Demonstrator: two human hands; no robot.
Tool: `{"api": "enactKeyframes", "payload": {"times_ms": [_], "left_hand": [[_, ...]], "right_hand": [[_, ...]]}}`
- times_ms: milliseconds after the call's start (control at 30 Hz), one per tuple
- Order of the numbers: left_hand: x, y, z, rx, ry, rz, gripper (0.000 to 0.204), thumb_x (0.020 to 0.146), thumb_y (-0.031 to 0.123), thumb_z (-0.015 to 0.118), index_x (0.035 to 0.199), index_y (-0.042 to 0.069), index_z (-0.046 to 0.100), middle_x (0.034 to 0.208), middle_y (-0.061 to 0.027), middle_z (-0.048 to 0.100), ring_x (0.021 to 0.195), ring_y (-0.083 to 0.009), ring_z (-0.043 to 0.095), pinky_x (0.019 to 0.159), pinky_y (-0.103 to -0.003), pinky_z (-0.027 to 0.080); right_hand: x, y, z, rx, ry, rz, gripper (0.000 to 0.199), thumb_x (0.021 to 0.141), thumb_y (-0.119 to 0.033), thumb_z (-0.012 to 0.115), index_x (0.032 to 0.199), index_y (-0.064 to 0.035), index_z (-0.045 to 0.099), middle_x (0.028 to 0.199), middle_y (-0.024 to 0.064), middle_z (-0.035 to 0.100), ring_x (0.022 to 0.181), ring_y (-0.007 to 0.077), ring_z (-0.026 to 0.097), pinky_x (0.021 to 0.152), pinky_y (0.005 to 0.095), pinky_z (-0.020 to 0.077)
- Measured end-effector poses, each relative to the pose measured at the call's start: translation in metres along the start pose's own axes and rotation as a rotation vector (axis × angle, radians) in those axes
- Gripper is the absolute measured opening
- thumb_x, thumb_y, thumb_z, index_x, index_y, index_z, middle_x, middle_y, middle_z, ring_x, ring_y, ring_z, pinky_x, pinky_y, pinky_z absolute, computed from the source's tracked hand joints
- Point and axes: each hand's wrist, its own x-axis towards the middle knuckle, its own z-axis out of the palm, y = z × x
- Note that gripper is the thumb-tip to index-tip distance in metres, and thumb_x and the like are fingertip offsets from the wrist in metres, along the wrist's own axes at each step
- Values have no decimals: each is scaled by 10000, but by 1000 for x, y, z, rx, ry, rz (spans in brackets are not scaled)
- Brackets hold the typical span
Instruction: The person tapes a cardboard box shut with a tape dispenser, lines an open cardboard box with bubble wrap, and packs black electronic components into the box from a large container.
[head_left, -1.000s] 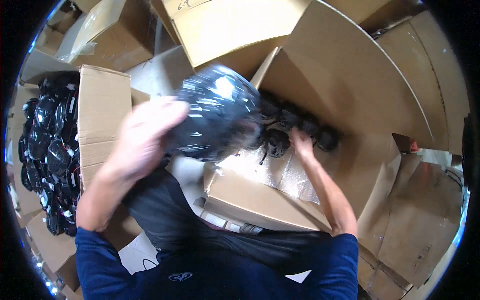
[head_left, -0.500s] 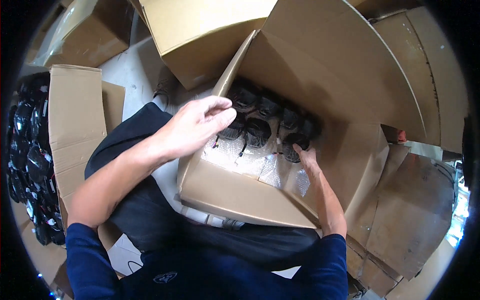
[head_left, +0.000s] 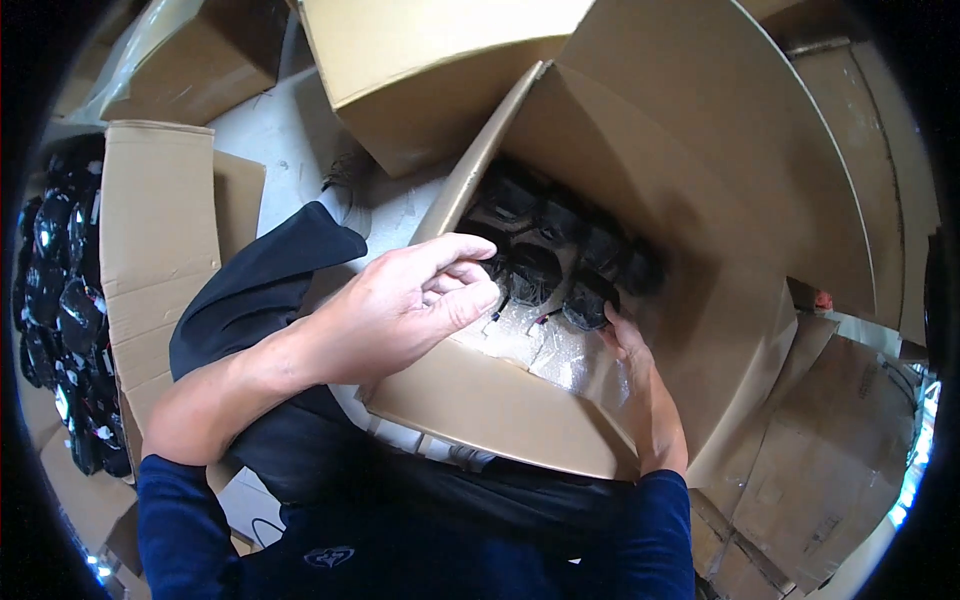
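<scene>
Inside a deep cardboard box [head_left: 530,398], black bagged parts with thin wires sit in rows on bubble wrap [head_left: 560,358]. My right hand [head_left: 628,345] reaches down into the box, its fingers at the near right edge of one dark rounded part [head_left: 588,300] in the nearer row. Its grip is partly hidden. My left hand [head_left: 415,300] hovers over the box's left side, fingers loosely curled, thumb and forefinger apart, nothing visible between them. It hides some of the parts' left end.
At the left, a second open box [head_left: 158,220] holds many black bagged parts [head_left: 68,300]. Another large box [head_left: 440,80] stands beyond, with more cartons at top left. A tall flap [head_left: 700,130] rises at the far side; flattened cardboard [head_left: 820,450] lies right.
The dark part under my right hand has turned and settled beside its neighbour; my fingers have drawn back to its edge. My left hand has come nearer, fingers more curled. The view has shifted slightly.
</scene>
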Motion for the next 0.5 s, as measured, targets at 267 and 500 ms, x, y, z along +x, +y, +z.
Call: {"api": "enactKeyframes", "payload": {"times_ms": [267, 500], "left_hand": [[-14, 2, -6, -104, 10, 37, 477, 1042, 224, 606, 1429, -22, 478, 1175, -80, 638, 989, -142, 629, 867, -278, 535], [-25, 0, -3, 114, 253, 524, 422, 970, 222, 682, 1237, -92, 589, 1018, -219, 698, 963, -290, 704, 833, -391, 562]], "right_hand": [[21, 7, 19, -749, 272, -427, 772, 909, -542, 714, 1443, -13, 534, 1413, 139, 610, 1278, 295, 570, 1055, 405, 448], [-2, -28, -58, -1782, 403, -1233, 696, 881, -569, 684, 1240, 28, 673, 1180, 247, 707, 1091, 432, 664, 943, 456, 534]]}}
